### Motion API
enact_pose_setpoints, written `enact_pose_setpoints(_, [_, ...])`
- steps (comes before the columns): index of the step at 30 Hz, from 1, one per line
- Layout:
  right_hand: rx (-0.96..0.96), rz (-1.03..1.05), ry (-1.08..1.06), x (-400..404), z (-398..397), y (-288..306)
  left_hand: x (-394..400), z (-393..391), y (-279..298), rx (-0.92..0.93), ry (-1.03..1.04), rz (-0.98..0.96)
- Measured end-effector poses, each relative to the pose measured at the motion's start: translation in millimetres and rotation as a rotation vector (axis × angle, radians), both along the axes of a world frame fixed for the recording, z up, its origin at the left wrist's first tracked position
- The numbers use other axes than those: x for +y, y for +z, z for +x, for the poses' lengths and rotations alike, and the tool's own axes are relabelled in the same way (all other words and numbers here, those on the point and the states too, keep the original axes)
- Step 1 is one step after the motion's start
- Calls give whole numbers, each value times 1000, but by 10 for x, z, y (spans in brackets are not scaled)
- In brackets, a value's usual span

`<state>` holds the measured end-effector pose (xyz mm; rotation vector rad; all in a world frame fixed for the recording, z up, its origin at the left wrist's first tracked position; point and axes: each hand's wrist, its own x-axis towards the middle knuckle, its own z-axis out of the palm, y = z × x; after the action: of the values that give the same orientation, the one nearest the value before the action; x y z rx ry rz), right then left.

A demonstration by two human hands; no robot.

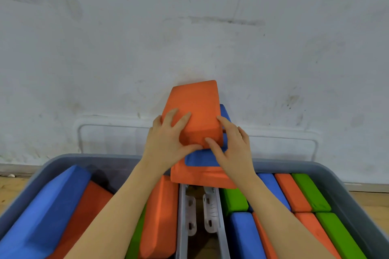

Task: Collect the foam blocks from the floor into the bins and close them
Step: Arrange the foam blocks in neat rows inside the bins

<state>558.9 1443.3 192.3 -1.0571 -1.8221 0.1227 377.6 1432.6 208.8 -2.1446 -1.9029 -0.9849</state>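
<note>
An orange foam block (195, 107) tilts up above the gap between two grey bins. My left hand (168, 139) grips its near left corner, fingers on top and thumb under the edge. My right hand (233, 143) holds its near right side, thumb on the end face. Under it lie a blue block (202, 159) and another orange block (200, 177), stacked across both bin rims. The left bin (56, 161) holds blue, orange and green blocks. The right bin (328, 171) holds rows of blue, orange and green blocks.
A scuffed white wall (189, 27) rises right behind the bins. Two clear bin lids (109, 130) lean against it. White latches (190, 214) hang on the facing bin walls over a narrow gap. Wooden floor (12, 187) shows at both sides.
</note>
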Motion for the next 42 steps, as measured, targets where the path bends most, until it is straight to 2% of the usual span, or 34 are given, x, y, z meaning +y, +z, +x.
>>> enact_pose_setpoints(3, [60,-121,-36,-38,108,-20,53,77,25,25,-105,145])
enact_pose_setpoints(6, [55,-65,-110,-43,245,-32,80,258,98,61,-148,231])
enact_pose_setpoints(9, [-37,12,-248,-3,318,-49,119,390,94,72,-155,192])
enact_pose_setpoints(13, [-183,-7,-336,-12,305,-135,169,405,38,146,-214,97])
enact_pose_setpoints(18, [-207,-17,-454,-72,187,-80,101,277,33,165,-183,119])
enact_pose_setpoints(22, [-238,53,-433,-167,-133,74,-25,24,39,130,-119,150])
enact_pose_setpoints(27, [-212,153,-222,-361,-671,56,-281,-469,-67,53,-24,154])
enact_pose_setpoints(31, [-258,104,-8,-515,-1068,-242,-535,-878,-392,-3,61,50])
enact_pose_setpoints(34, [-374,-18,99,-564,-1264,-654,-697,-1152,-830,-21,81,-105])
enact_pose_setpoints(37, [-609,-210,89,-574,-1289,-1177,-864,-1318,-1336,-23,106,-312])
enact_pose_setpoints(40, [-958,-462,42,-608,-1220,-1633,-997,-1354,-1794,6,55,-502])
enact_pose_setpoints(42, [-1017,-539,33,-655,-1191,-1825,-1031,-1308,-2024,69,-6,-655])
